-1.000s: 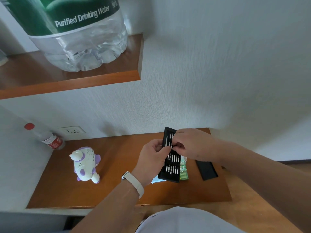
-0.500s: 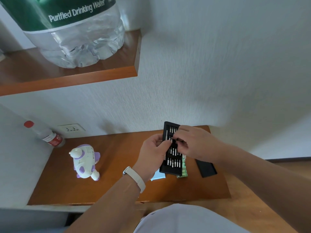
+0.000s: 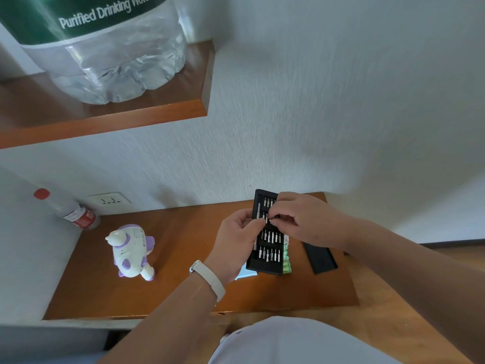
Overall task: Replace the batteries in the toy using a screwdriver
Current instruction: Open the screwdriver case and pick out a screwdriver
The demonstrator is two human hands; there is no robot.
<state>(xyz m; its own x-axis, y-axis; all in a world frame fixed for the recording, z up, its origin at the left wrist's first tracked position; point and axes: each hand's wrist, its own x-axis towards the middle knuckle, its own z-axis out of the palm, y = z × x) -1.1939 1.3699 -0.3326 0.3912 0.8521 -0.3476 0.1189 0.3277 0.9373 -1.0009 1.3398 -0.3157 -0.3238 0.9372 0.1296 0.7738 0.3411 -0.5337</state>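
I have L hand [image 3: 236,240] gripping bit case [image 3: 270,258] by its left edge, R hand [image 3: 307,219] pinching a bit [image 3: 270,220] over it. Toy [image 3: 131,250] upright on desk [image 3: 183,292], well left of both grips.

I see the white-and-purple plastic animal toy [image 3: 131,252] standing upright on the left side of the wooden desk [image 3: 183,258]. The black rectangular screwdriver bit tray [image 3: 266,266], rows of silver bits [image 3: 273,236] inside, sits tilted in the left hand [image 3: 236,240]; the right hand [image 3: 307,219] pinches at the silver bits in the upper rows.
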